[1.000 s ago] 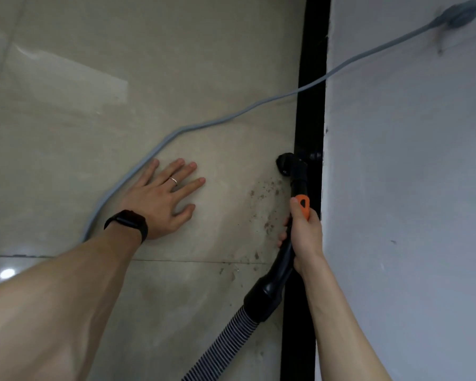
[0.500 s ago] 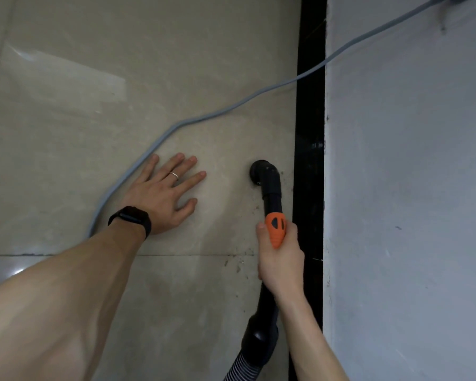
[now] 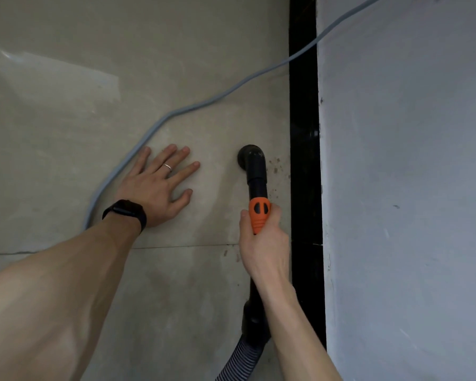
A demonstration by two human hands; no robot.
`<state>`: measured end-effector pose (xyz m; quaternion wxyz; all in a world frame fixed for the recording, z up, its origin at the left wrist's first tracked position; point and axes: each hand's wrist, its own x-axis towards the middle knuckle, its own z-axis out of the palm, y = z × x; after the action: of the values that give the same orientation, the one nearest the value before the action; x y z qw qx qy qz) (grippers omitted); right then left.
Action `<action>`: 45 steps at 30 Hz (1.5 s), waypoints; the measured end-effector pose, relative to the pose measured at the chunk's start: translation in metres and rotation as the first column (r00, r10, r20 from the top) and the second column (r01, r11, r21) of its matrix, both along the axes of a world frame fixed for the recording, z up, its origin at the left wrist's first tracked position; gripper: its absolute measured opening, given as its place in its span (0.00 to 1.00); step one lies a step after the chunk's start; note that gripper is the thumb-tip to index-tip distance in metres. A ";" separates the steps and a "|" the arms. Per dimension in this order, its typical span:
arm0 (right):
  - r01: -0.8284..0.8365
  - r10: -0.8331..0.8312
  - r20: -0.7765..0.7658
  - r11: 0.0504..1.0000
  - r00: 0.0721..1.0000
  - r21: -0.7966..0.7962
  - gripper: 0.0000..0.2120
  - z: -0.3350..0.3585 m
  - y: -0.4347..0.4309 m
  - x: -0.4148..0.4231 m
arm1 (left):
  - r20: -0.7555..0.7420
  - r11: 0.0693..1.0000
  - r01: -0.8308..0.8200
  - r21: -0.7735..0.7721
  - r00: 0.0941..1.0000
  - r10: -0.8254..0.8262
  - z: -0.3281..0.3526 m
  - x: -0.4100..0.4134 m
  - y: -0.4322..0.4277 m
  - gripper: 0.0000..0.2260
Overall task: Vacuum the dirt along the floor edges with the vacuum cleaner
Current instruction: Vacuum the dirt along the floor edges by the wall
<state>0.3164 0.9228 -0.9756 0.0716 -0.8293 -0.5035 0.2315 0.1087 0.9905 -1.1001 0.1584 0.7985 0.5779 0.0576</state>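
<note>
the beige tiled floor (image 3: 66, 78) fills the left of the view, smooth and faintly glossy, with one thin grout line across it. a pale, rough-painted wall (image 3: 410, 188) takes the 3 o'clock side. a shiny black skirting strip (image 3: 302, 92) runs from 12 to 6 o'clock between them. the left hand (image 3: 154, 185) lies flat on the tile, fingers straight and spread, holding nothing. the vacuum wand (image 3: 256, 174), a rigid black tube with a bent round nozzle, sits over the tile just beside the skirting, nozzle toward 12 o'clock. its ribbed hose (image 3: 242, 361) leaves at 6 o'clock. the right hand (image 3: 264, 243) is wrapped tightly round the wand, thumb beside the ridged orange collar (image 3: 259, 215). a round grey cable (image 3: 204, 103) curves from 1 o'clock past the left hand's 9 o'clock side. a black wristband (image 3: 125, 211) circles the left wrist. dark dirt specks (image 3: 275, 166) dot the tile at the nozzle's 3 o'clock. a thin ring (image 3: 166, 166) sits on one left finger.
</note>
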 end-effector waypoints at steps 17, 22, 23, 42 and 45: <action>0.130 -0.133 0.041 0.989 0.990 0.067 0.26 -0.012 0.029 0.054 | -0.011 1.000 0.000 0.009 1.000 0.000 -0.002 0.001 0.000 0.28; 0.142 -0.144 0.021 0.987 0.989 0.072 0.25 -0.014 0.028 0.061 | -0.009 1.000 -0.002 0.010 1.000 0.002 -0.003 0.001 0.000 0.28; 0.163 -0.163 0.000 0.984 0.987 0.068 0.23 -0.014 0.029 0.061 | -0.009 1.000 -0.002 0.011 1.000 0.002 -0.003 0.001 0.000 0.28; 0.268 -0.254 -0.284 0.963 0.925 0.009 0.08 -0.010 -0.021 0.012 | 0.029 1.000 -0.002 0.001 1.000 0.002 0.002 0.001 0.000 0.28; 0.213 -0.197 -0.250 0.976 0.948 0.038 0.08 -0.011 -0.030 0.000 | 0.034 1.000 -0.008 0.001 0.999 0.008 0.002 0.002 -0.001 0.28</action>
<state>0.3159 0.8927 -0.9871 0.1834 -0.8395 -0.4092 0.3068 0.1105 0.9898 -1.0982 0.1678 0.7953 0.5781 0.0722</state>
